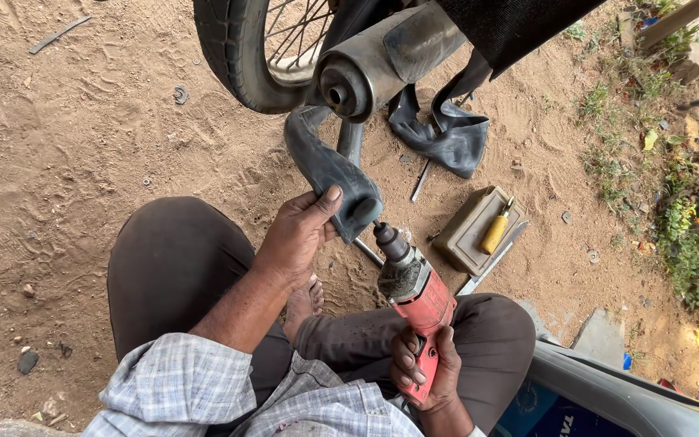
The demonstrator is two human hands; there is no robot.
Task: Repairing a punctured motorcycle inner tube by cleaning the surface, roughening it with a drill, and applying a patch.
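Tube: black rubber inner tube (329,166), matte and dusty, folded flat into a blunt rounded end and curling up toward the wheel.
Drill: red plastic power drill (414,303), grimy grey metal nose tapering to a dark chuck, tip right up against the folded end of the tube.
Left hand: the left hand (297,235) was closed around the fold, thumb pressed flat on top of the rubber, fingers tucked underneath, so a firm pinch and not open at all.
Right hand: the right hand (422,372) was wrapped tight around the drill's grip, fingers curled across the front of the handle.
Where the tube sat: just above and in front of the left hand, poking out past the thumb, with the drill coming at it from below right.
Wheel: knobby black tyre (232,57) with thin wire spokes, and a dull, scuffed metal exhaust pipe (374,65) beside it.
Other rubber: a 2nd floppy black tube (446,133) crumpled on the sand.
Box: shallow olive tin (471,231), rectangular, with a yellow-handled screwdriver (497,229) lying across it.
Ground: loose reddish sand (74,137), footprints all over, a bit of grass off to the right.
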